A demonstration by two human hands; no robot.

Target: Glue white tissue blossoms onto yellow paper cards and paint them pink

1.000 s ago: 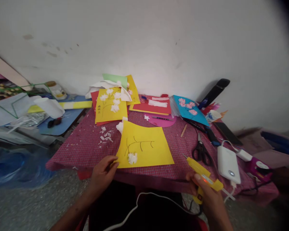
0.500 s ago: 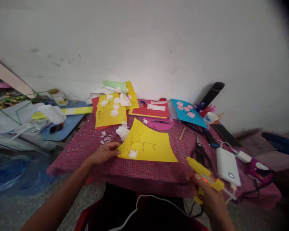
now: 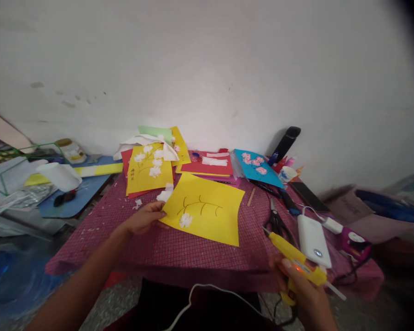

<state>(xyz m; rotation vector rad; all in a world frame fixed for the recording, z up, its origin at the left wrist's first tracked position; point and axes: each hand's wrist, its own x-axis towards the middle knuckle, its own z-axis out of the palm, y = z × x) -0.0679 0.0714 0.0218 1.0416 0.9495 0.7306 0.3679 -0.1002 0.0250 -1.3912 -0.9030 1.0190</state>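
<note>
My left hand (image 3: pixel 146 218) pinches the left edge of a yellow paper sheet (image 3: pixel 221 225), which is tilted above the table. Brown branch lines are drawn on the sheet, and one white paper flower (image 3: pixel 186 220) sits at their lower left. Wrapped around the handle of a yellow hot glue gun (image 3: pixel 290 250) is my right hand (image 3: pixel 305 285), at the table's front right. The gun's nozzle points up and left, apart from the sheet, a small orange light glows on its side, and a glue stick (image 3: pixel 336 290) protrudes from its rear.
Black scissors (image 3: pixel 276 223) and a white power bank (image 3: pixel 313 241) lie beside the glue gun on the checked tablecloth (image 3: pixel 207 264). Finished yellow flower card (image 3: pixel 148 177) and blue card (image 3: pixel 258 168) lie at the back. A white cable (image 3: pixel 221 287) hangs across the front.
The yellow sheet has tilted, its right corner now lower and its face turned more toward me. The glue gun stays in my right hand. The whole view has shifted slightly.
</note>
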